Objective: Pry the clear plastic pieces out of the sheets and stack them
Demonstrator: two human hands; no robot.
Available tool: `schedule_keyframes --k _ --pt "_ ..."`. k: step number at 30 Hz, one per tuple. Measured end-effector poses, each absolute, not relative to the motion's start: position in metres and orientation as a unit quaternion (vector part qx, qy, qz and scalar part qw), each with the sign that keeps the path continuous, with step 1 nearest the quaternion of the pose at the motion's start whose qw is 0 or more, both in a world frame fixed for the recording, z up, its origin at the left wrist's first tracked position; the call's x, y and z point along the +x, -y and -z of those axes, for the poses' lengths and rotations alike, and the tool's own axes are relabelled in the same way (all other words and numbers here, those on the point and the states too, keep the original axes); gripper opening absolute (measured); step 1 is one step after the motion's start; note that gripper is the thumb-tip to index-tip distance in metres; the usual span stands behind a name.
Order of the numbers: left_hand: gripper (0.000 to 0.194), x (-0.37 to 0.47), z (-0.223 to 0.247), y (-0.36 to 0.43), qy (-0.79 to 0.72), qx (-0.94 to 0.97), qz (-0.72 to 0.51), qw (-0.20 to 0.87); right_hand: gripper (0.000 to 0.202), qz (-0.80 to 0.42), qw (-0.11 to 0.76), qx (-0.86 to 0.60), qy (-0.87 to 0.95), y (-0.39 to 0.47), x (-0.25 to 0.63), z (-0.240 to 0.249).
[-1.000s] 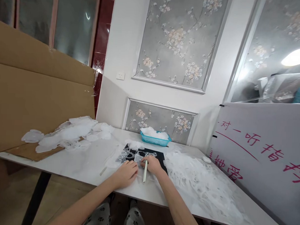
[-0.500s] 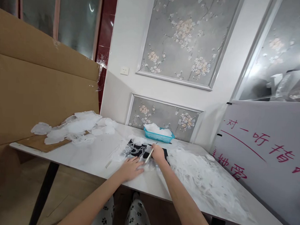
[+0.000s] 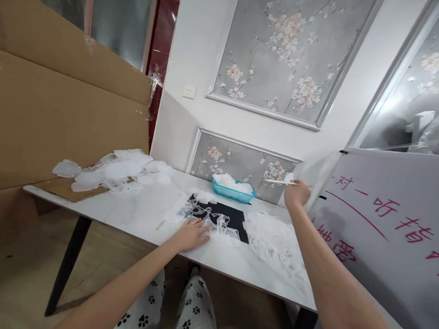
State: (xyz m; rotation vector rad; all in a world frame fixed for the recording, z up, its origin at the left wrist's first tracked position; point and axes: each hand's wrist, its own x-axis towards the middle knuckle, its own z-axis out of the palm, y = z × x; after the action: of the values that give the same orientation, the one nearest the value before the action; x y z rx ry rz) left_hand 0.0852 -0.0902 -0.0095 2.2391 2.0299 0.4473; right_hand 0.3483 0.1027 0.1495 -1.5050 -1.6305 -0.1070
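My left hand (image 3: 191, 235) lies flat at the front edge of a black mat (image 3: 235, 214), fingers stretched over a translucent cut-out sheet (image 3: 222, 225) with curling strips. Raised above the table's right side, my right hand (image 3: 297, 193) is closed round a thin pale stick (image 3: 275, 181) that points left. A small white piece (image 3: 289, 177) shows by its fingertips; I cannot tell whether it is pinched there. Loose white strips (image 3: 274, 242) are heaped right of the mat, below my right hand.
A blue basket (image 3: 234, 194) of white pieces stands behind the mat. White cut shapes (image 3: 113, 172) are piled at the left, partly on a brown board (image 3: 73, 191). Cardboard (image 3: 69, 109) rises at the left, and a whiteboard (image 3: 392, 206) with red writing stands at the right.
My right hand has lifted off the mat with the stick and swung up to the right. More of the black mat shows now. My left hand stays nearly in place.
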Motion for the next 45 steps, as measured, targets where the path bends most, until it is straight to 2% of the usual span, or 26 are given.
schedule_keyframes --k 4,9,12,16,21,24,27,33,36,42,45 --pt "0.048 0.086 0.01 0.091 -0.668 0.73 -0.139 0.046 0.034 0.003 0.407 -0.584 0.703 -0.088 0.267 -0.131" --pt "0.048 0.085 0.012 0.096 -0.663 0.733 -0.15 0.02 0.029 -0.104 0.274 -0.461 0.838 -0.059 0.172 -0.052" --pt "0.046 0.084 0.015 0.095 -0.664 0.73 -0.161 0.015 0.03 -0.147 0.221 -0.414 0.871 -0.057 0.168 -0.019" --pt "0.044 0.086 0.015 0.092 -0.673 0.714 -0.194 0.009 0.03 -0.178 0.192 -0.356 0.897 -0.06 0.211 -0.009" --pt "0.038 0.073 0.005 0.096 -0.722 0.64 -0.261 -0.02 0.03 -0.189 0.188 -0.291 0.919 -0.039 0.266 0.0" --pt "0.031 0.054 0.004 0.105 -0.757 0.597 -0.266 -0.018 0.017 -0.198 0.197 -0.274 0.92 -0.033 0.287 0.01" --pt "0.028 0.038 0.007 0.118 -0.768 0.593 -0.241 -0.017 0.027 -0.215 0.22 -0.291 0.906 -0.04 0.306 0.01" --pt "0.037 0.039 0.012 0.136 -0.758 0.625 -0.184 -0.027 0.031 -0.29 0.211 -0.269 0.894 -0.03 0.327 0.002" --pt "0.04 0.04 0.011 0.136 -0.754 0.632 -0.174 -0.032 0.022 -0.314 0.226 -0.264 0.884 -0.018 0.32 0.008" --pt "0.044 0.042 0.003 0.14 -0.71 0.685 -0.163 -0.024 0.039 -0.358 0.338 -0.379 0.784 -0.043 0.327 -0.015" --pt "0.039 0.048 -0.001 0.139 -0.66 0.734 -0.16 -0.009 0.033 -0.393 0.317 -0.435 0.745 -0.06 0.35 -0.036"
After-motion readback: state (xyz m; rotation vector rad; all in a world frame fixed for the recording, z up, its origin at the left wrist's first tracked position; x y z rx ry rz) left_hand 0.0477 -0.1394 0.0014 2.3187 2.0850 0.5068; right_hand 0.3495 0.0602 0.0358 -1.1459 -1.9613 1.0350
